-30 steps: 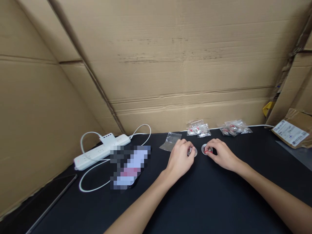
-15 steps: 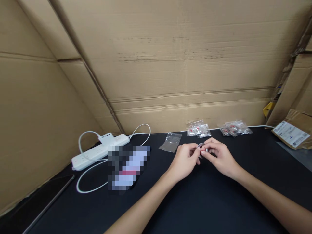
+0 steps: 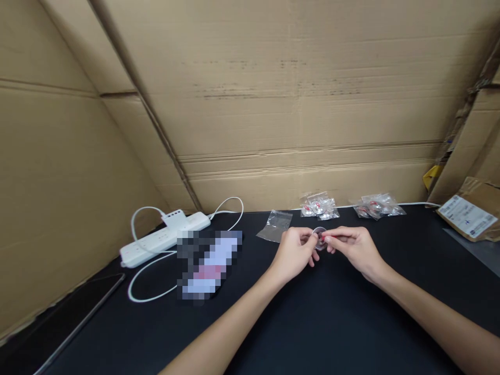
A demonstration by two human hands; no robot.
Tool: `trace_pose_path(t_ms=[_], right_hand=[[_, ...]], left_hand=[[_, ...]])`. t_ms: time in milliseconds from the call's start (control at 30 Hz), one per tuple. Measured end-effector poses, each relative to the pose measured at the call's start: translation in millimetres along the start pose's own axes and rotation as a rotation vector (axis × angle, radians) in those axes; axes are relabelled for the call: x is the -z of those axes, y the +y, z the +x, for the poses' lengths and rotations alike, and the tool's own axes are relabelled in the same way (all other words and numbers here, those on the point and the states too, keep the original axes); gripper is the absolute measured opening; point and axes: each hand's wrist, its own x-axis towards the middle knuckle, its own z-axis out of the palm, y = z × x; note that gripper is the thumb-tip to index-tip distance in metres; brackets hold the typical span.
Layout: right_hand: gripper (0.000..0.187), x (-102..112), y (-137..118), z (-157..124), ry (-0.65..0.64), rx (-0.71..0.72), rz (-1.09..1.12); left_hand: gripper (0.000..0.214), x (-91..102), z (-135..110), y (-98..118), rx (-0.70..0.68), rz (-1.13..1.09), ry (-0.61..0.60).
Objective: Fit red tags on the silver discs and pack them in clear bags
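Between my hands is a small round clear, shiny disc (image 3: pixel 320 246) with a red piece at its middle. It is tilted so that its round face shows more or less toward me. My left hand (image 3: pixel 299 249) pinches the disc at its left edge between thumb and fingers. My right hand (image 3: pixel 351 249) is closed at the right side, thumb and forefinger pinching the red piece (image 3: pixel 324 238). The fingertips hide part of both. A flat clear plastic bag (image 3: pixel 275 225) lies just beyond my left hand.
Clear packets with shiny round pieces and red bits (image 3: pixel 318 206) lie at the back, beside a second pile (image 3: pixel 378 206). A white power strip (image 3: pixel 144 247) with cables and a pixelated item (image 3: pixel 213 265) are left. A labelled package (image 3: pixel 469 214) is right. Cardboard walls (image 3: pixel 273 104) surround the black table.
The disc has turned so its round face shows more. My right fingers have straightened and now pinch the red piece. The view has shifted slightly.
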Motion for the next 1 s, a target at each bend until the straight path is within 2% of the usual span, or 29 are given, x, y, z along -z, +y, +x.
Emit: trace_pose_path(t_ms=[167, 300, 367, 467, 600, 767, 1000], right_hand=[[0.023, -0.2, 7.3, -1.3, -0.018, 0.015, -0.071], [0.011, 1.0, 2.2, -4.7, 0.015, 0.179, -0.364], [0.013, 1.2, -1.9, -5.8, 0.038, 0.275, -0.528], [0.015, 0.9, -4.7, -6.2, 0.047, 0.337, -0.666], [0.016, 1.3, -2.1, -6.1, 0.018, 0.372, -0.720], [0.016, 2.8, 1.6, -6.2, 0.004, 0.396, -0.753], [0.015, 1.9, -0.4, -8.4, 0.006, 0.425, -0.735]], left_hand=[[0.027, -2.3, -0.4, -4.9, -0.003, -0.029, -0.026], [0.024, -5.5, -1.7, -1.0, 0.017, -0.097, -0.049], [0.023, -7.3, -2.8, 3.1, 0.037, -0.138, -0.059], [0.023, -8.8, -4.4, 9.2, 0.071, -0.197, -0.062], [0.024, -9.1, -6.1, 14.3, 0.097, -0.279, -0.077], [0.028, -11.2, -7.8, 14.4, 0.061, -0.323, -0.111], [0.024, -10.6, -8.7, 17.6, 0.056, -0.374, -0.120]])
